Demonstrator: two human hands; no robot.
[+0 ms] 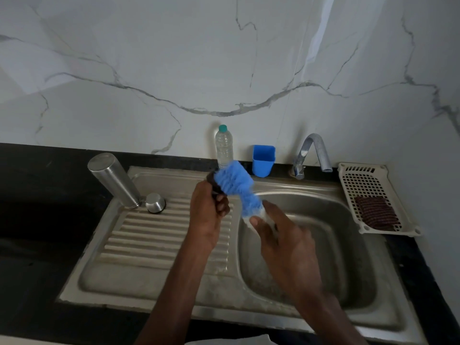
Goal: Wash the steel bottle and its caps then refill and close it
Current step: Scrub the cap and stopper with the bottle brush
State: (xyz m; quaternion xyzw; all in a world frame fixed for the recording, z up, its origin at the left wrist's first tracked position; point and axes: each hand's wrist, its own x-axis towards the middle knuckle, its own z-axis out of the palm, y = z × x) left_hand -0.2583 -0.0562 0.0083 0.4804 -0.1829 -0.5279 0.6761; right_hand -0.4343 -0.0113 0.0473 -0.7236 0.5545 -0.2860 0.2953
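Tall steel bottle (113,180) inverted on draining board left of steel sink basin (348,270), likely to drip; small steel cap (155,202) touching it. Left hand (207,215) fingers clenched round dark cap (213,183), right hand (278,230) fingers grasping blue bristle brush (236,185) against it, over basin edge to catch runoff

One head-worn wide-angle view looks forward and down, close over the sink (293,192) toward the marble wall (174,58).
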